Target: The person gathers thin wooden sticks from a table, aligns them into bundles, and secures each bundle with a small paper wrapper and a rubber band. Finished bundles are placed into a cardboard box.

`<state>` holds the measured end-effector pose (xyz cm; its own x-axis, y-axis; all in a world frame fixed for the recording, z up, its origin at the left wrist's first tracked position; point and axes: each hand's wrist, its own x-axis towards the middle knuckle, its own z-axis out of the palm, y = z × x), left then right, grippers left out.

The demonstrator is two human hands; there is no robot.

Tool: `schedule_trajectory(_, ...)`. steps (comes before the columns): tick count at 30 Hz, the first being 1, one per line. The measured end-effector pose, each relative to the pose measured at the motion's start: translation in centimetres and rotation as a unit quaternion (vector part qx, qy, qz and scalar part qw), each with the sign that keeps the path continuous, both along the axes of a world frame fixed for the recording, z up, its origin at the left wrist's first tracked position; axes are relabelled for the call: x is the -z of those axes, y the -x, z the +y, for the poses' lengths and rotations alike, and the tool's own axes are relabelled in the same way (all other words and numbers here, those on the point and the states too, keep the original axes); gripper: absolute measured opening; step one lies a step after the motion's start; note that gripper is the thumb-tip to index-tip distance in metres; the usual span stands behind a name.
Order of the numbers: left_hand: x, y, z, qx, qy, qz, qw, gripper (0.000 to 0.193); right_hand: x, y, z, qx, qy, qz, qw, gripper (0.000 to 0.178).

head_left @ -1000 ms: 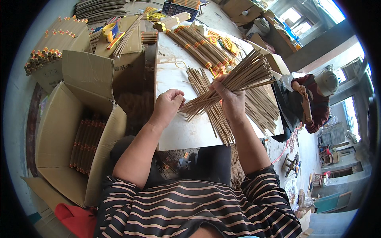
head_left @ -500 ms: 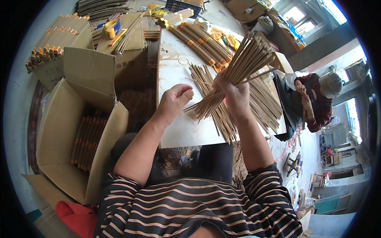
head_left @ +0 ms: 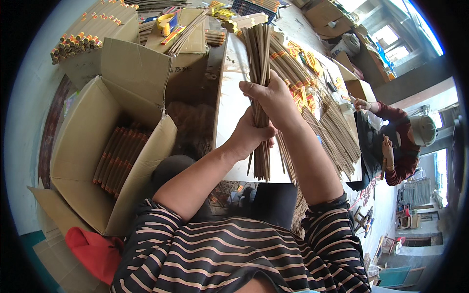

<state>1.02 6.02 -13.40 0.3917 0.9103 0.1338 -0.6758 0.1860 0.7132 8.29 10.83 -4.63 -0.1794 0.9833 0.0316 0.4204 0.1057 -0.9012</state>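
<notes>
A bundle of thin brown sticks (head_left: 258,49), likely incense, stands nearly upright over the near part of the white table (head_left: 234,78). My right hand (head_left: 273,97) wraps round its middle, thumb across the front. Just below, my left hand (head_left: 249,134) is closed round the same bundle, fingers and thumb on opposite sides. The sticks' lower ends fan out slightly near the table's front edge. To the right, loose sticks (head_left: 334,136) lie spread on the table. Behind my right hand are thick wrapped stick bundles (head_left: 290,63) with red and yellow bands.
An open cardboard box (head_left: 73,161) at the left holds banded bundles (head_left: 119,158). More bundles (head_left: 90,34) are stacked behind it. A yellow tape roll (head_left: 167,22) lies on another carton. At the right a co-worker (head_left: 400,132) in a cap handles sticks. Red cloth (head_left: 93,254) lies lower left.
My left hand has come from beside the bundle and closed on it. The bundle has swung from slanted to nearly upright and shifted left. The co-worker's hands have moved apart.
</notes>
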Motion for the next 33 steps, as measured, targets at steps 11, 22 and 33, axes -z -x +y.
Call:
schedule_trajectory(11,0.9,1.4,1.0,-0.035,0.047,-0.108,0.992,0.019,6.0,-3.3,-7.4,-0.074,0.183,0.186,0.963,0.056)
schedule_trajectory(22,0.7,3.2,2.2,0.009,0.114,-0.171,0.979,0.023,5.9,-4.6,-11.7,-0.096,0.424,0.389,0.812,0.037)
schedule_trajectory(33,1.4,3.3,2.3,-0.027,0.129,-0.100,0.986,0.022,6.5,-4.3,-12.6,-0.071,0.361,0.258,0.893,0.038)
